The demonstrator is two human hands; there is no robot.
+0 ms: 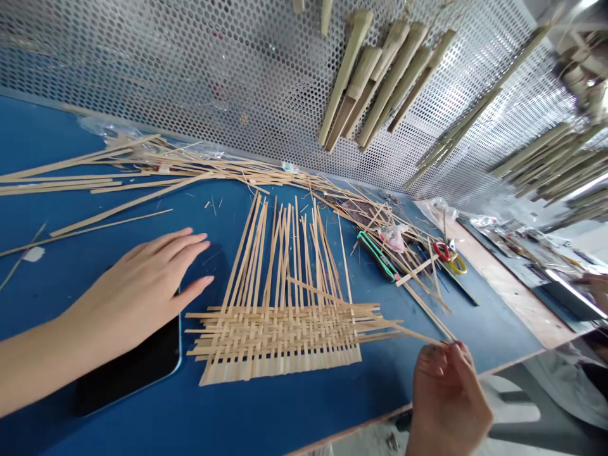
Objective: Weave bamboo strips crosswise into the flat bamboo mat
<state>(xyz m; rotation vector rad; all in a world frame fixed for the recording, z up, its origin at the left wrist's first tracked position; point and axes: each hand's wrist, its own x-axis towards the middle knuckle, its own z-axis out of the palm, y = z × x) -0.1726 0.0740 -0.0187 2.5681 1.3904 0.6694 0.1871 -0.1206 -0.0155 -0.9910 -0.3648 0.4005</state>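
A partly woven mat of thin bamboo strips (280, 335) lies flat on the blue tabletop (228, 418). Its upright strips fan out loose toward the far side, and cross strips stick out at both sides. My right hand (449, 386) pinches the end of a bamboo strip (413, 332) to the right of the mat; the strip's other end lies over the upright strips. To the left, my left hand (152, 278) hovers or rests above a black phone (142, 367), fingers stretched out and apart, holding nothing. The hand and forearm cover part of the phone.
Loose bamboo strips (199, 171) are heaped along the perforated metal panel (190, 76). A green utility knife (377, 255) and red-and-yellow scissors (450, 255) lie at the right. Split bamboo pieces (346, 76) hang on the panel. Another person's hand (596, 288) shows at the far right.
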